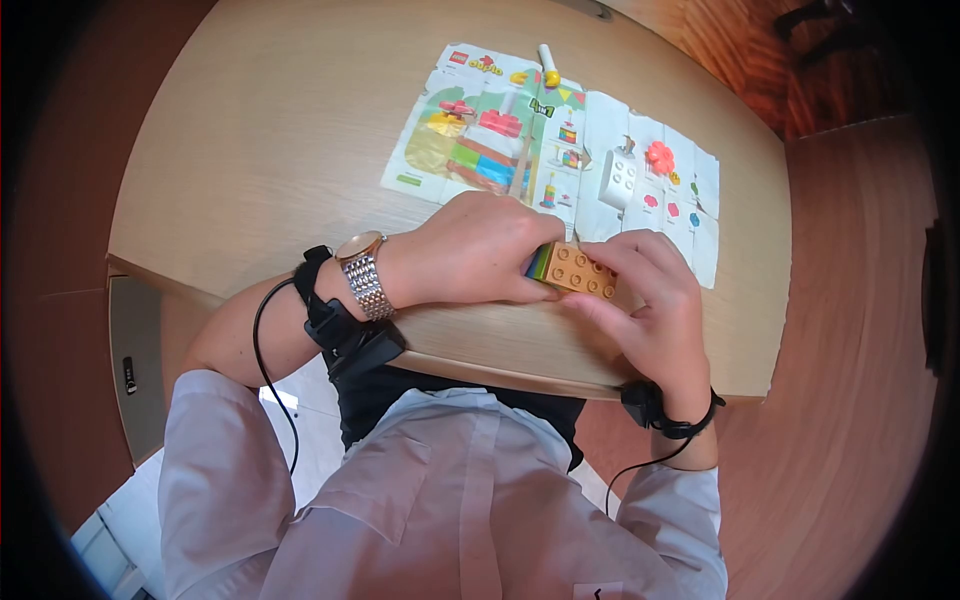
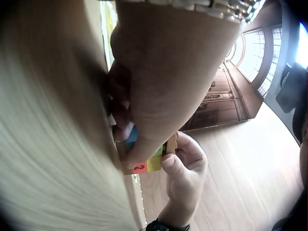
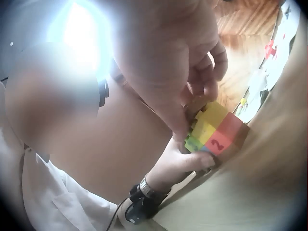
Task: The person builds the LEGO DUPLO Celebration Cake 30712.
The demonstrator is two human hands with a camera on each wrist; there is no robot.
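Observation:
Close over the table's near edge, both hands meet at a stack of toy building bricks. My left hand point(image 1: 480, 245) grips the stack, covering much of it in the head view. My right hand point(image 1: 655, 300) pinches a tan brick point(image 1: 583, 272) at the right end, thumb below and fingers above, its studs facing up and right. Beside the tan brick a green brick point(image 1: 542, 264) shows. From the right wrist, a yellow brick point(image 3: 207, 122) and a red brick point(image 3: 222, 138) marked "2" appear in the stack, with the left thumb along its lower side.
An unfolded instruction sheet point(image 1: 430, 175) lies beyond the hands. On it are a white studded block point(image 1: 619, 178) and a red flower-shaped piece point(image 1: 660, 158). A white stick with a yellow base point(image 1: 548, 68) lies at its far edge. Cables hang from both wrist cameras.

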